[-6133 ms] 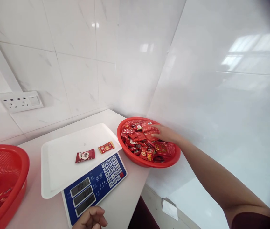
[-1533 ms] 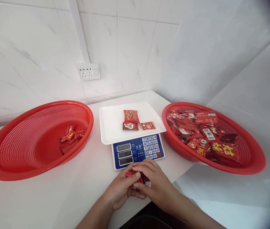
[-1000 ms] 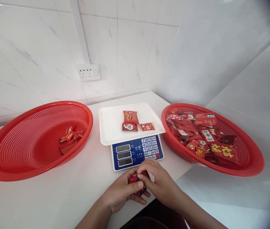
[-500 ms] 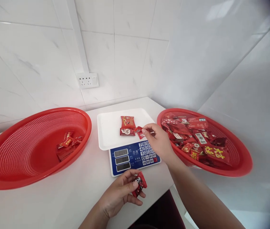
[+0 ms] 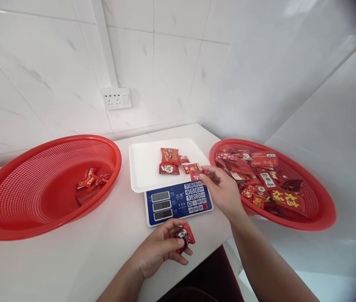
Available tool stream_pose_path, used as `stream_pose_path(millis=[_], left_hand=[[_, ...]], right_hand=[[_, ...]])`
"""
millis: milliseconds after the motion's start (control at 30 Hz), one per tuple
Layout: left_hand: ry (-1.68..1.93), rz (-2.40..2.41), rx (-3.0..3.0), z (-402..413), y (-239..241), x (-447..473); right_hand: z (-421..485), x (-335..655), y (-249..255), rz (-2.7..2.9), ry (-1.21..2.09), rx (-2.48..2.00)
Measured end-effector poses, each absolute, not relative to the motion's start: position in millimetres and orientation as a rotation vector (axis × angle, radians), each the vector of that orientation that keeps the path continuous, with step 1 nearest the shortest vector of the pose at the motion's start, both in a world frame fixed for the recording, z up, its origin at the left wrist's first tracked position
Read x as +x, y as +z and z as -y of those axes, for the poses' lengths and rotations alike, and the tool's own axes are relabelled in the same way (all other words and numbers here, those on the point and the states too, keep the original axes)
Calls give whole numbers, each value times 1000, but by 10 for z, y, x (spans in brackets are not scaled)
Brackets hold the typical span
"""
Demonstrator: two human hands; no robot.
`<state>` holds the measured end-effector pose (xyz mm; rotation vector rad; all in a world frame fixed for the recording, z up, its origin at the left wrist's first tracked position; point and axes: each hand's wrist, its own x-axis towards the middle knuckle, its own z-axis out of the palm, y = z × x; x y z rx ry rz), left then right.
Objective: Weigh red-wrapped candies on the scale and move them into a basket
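Note:
My left hand [image 5: 162, 245], in front of the scale, is closed around a red wrapped candy [image 5: 184, 235] with dark and white print. My right hand [image 5: 220, 188] is over the scale tray's front right corner, its thumb and fingertips pinching a small red candy packet [image 5: 197, 175]. Against that packet lies a red and yellow packet [image 5: 190, 167]. Further left on the white tray [image 5: 144, 167] are an orange-red packet [image 5: 169, 155], a dark red packet with a white emblem [image 5: 169, 169] and a small red one [image 5: 184, 159]. The blue scale panel [image 5: 178, 205] shows number keys and three displays.
At the right a red basket [image 5: 320, 218] holds many red candy packets. The red perforated basket [image 5: 20, 188] at the left has several packets at its right side. Both flank the scale on a white table [image 5: 102, 251]. Tiled wall and a socket [image 5: 117, 98] stand behind.
My right hand has shifted right and slightly toward me across the tray. More small packets now show on the tray beside the first two. My left hand keeps its candy, nearly still.

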<state>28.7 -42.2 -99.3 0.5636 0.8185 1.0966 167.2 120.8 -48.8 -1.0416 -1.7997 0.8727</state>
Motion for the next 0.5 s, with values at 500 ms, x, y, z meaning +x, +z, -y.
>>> stream_pose_path(millis=[500], left_hand=[[1062, -842, 553, 422, -999, 280]], right_hand=[[-883, 1698, -417, 2165, 1104, -935]])
